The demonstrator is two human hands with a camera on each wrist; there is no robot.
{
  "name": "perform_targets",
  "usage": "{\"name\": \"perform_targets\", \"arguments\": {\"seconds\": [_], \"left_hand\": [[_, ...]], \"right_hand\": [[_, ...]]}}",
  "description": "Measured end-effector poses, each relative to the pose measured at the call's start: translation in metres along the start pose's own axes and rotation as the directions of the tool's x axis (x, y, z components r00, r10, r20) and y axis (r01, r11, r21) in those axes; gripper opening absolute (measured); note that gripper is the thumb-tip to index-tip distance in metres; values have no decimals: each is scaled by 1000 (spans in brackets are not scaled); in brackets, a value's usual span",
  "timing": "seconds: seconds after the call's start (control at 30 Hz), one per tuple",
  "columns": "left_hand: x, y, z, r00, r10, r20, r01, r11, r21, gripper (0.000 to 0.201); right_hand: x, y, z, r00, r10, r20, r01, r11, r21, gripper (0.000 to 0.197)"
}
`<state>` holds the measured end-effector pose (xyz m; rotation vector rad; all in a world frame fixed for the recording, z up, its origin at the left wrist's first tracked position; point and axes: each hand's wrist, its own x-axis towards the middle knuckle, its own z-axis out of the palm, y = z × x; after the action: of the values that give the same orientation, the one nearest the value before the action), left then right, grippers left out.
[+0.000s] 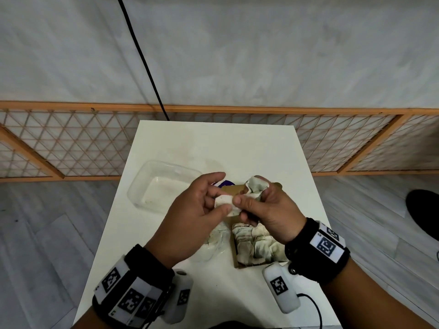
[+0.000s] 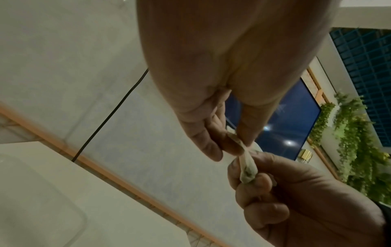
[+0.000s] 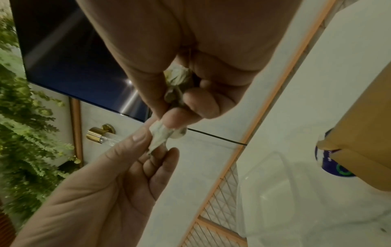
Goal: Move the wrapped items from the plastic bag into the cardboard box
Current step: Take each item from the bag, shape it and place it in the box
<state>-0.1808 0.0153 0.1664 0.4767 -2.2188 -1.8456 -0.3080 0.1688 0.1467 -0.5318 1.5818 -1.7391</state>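
Fingers (image 1: 223, 211) of the left hand (image 1: 190, 219) pinched one end of a pale wrapped item (image 1: 224, 203), while the right hand (image 1: 266, 212) gripped the other end, curled around a bunch of more wrappers (image 1: 256, 186). Both hands hung above the white tabletop (image 1: 213, 143), over the cardboard box (image 1: 234, 189), where other wrapped items (image 1: 256, 245) lay. Plastic bag (image 1: 213, 243) sat crumpled just left of them, under the left hand; a clear container (image 1: 161, 186) stood farther left.
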Motion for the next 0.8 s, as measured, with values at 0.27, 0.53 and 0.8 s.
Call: {"name": "perform_targets", "arguments": {"seconds": [0.27,0.53,0.8], "left_hand": [[9,7,-6,987,7,-159,-23,994,-102,21],[4,15,5,971,-162,-176,85,923,-375,31],[5,17,4,968,-153,-200,41,880,-474,13]], "right_hand": [[-5,-22,1,993,-87,-75,93,993,76,12],[-5,-25,8,989,-66,-135,88,984,158,17],[-4,-24,11,992,-51,-118,72,981,178,48]]}}
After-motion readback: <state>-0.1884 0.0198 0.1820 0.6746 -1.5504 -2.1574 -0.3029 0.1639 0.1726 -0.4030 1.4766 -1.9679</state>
